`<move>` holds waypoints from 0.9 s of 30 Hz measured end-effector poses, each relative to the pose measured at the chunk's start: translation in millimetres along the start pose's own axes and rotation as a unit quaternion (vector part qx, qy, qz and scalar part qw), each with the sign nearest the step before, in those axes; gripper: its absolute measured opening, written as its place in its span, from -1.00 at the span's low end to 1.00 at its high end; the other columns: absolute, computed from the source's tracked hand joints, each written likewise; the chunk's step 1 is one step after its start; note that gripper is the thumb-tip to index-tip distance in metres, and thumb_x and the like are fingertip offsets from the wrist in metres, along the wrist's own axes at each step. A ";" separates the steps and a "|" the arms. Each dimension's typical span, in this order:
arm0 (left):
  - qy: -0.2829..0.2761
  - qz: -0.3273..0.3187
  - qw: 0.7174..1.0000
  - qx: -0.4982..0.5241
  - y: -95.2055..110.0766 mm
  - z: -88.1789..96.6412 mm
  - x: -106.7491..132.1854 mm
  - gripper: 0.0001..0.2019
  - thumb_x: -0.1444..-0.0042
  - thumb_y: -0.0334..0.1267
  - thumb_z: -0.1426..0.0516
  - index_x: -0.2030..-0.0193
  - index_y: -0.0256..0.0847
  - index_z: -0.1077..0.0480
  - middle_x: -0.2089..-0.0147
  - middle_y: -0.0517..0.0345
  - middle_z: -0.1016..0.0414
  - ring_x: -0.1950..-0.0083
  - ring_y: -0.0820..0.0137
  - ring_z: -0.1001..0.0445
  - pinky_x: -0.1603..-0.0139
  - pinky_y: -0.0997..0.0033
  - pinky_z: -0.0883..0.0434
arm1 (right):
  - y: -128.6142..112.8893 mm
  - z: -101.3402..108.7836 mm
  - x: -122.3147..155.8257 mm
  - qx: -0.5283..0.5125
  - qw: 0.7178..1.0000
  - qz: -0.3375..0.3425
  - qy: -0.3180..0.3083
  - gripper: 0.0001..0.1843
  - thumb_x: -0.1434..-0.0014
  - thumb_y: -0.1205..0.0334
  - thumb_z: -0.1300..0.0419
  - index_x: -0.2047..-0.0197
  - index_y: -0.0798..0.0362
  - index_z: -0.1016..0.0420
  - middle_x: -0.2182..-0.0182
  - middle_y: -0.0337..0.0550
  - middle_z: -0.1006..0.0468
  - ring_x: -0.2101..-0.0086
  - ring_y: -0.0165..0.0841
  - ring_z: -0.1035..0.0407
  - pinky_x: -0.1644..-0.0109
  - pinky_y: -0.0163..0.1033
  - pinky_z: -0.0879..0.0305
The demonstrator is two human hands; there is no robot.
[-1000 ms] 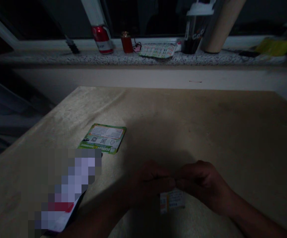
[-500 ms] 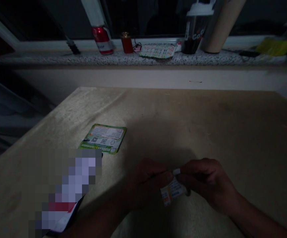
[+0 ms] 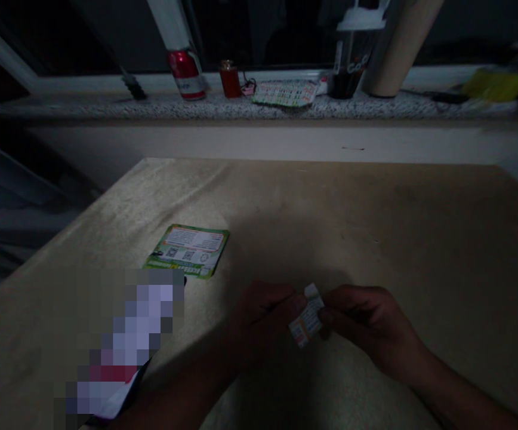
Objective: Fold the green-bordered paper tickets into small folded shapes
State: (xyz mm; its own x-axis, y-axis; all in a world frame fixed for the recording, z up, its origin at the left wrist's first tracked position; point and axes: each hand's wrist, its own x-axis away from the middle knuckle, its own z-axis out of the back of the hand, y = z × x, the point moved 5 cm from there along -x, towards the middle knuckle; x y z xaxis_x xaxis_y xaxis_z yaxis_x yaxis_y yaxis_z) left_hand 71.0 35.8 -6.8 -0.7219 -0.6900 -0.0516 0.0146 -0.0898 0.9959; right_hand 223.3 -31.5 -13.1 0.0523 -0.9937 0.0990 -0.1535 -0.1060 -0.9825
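Over the table's near part, I hold a small white printed box (image 3: pixel 309 322) with an orange band and a pale flap at its upper end. My left hand (image 3: pixel 265 316) pinches its left side, thumb on the printed face. On the other side, the fingertips of my right hand (image 3: pixel 369 322) are closed on its right edge. The box is tilted, its upper end leaning to the right. Whether anything is inside cannot be seen, and the dim light hides the undersides of both hands.
A green printed packet (image 3: pixel 191 248) lies left of my hands on the table (image 3: pixel 352 209). A phone-like object (image 3: pixel 120 394), mostly pixelated, is near my left forearm. On the windowsill (image 3: pixel 227 109) stand a red can (image 3: pixel 187 77), an amber bottle (image 3: pixel 230 80) and a lidded cup (image 3: pixel 352 57).
The box has turned and come up between my fingers, so more of its printed face and its upper end show. My right fingertips have shifted from the upper end to its right edge.
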 end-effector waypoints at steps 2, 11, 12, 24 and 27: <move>-0.002 0.005 1.000 -0.008 -1.5 0.0 0.6 -0.53 -0.36 -0.05 -0.06 0.45 -0.34 -0.51 0.58 0.23 -0.33 0.55 0.53 -0.25 0.50 0.53 -0.18 | -0.2 2.1 -0.6 0.005 1.000 0.003 0.019 -0.94 -0.18 0.25 -0.39 0.27 0.03 -0.71 0.49 -0.22 -0.64 0.48 -0.50 -0.45 0.39 -0.45 -0.39; 0.048 0.035 0.998 0.010 -13.4 -3.4 -0.5 -0.58 -0.36 0.00 -0.06 0.31 -0.31 -0.53 0.41 0.15 -0.48 0.39 0.45 -0.38 0.33 0.48 -0.29 | -2.1 7.8 -2.6 0.023 0.997 0.013 0.066 -0.87 -0.16 0.18 -0.40 0.33 0.06 -0.67 0.46 -0.16 -0.68 0.44 -0.40 -0.54 0.36 -0.37 -0.46; 0.044 0.037 0.998 0.012 -13.1 -4.6 -1.3 -0.59 -0.36 -0.01 -0.06 0.30 -0.30 -0.54 0.40 0.15 -0.49 0.38 0.45 -0.38 0.33 0.47 -0.30 | -2.6 9.0 -2.3 0.031 0.997 0.020 0.075 -0.88 -0.16 0.19 -0.39 0.35 0.06 -0.66 0.47 -0.16 -0.68 0.45 -0.41 -0.53 0.37 -0.37 -0.45; 0.043 -0.005 0.964 -0.264 5.5 13.6 -4.2 -0.66 -0.16 -0.17 -0.24 -0.03 -0.21 -0.36 0.09 0.05 -0.47 0.11 0.27 -0.44 0.08 0.24 -0.40 | -8.0 32.0 -6.8 0.310 0.948 0.061 0.022 -0.82 -0.36 0.25 -0.11 -0.03 0.00 -0.39 0.44 -0.28 -0.42 0.42 -0.38 -0.37 0.37 -0.29 -0.30; -0.019 -0.059 0.945 -0.322 9.4 8.0 -5.5 -0.72 -0.18 -0.33 -0.19 -0.03 -0.17 -0.35 -0.02 0.02 -0.44 -0.03 0.24 -0.41 -0.08 0.17 -0.38 | -10.1 30.4 -9.8 0.438 0.891 0.113 -0.035 -0.91 -0.34 0.32 -0.11 0.15 0.02 -0.43 0.35 -0.18 -0.48 0.30 -0.30 -0.40 0.20 -0.17 -0.34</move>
State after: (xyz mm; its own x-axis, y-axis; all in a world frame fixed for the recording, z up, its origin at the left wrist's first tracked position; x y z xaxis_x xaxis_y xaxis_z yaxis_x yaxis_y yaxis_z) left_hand 69.5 44.4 3.4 -0.7691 -0.6228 -0.1435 0.3423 -0.5911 0.7304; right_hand 254.3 -19.6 -8.9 0.1829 -0.9784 -0.0964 0.6604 0.1949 -0.7251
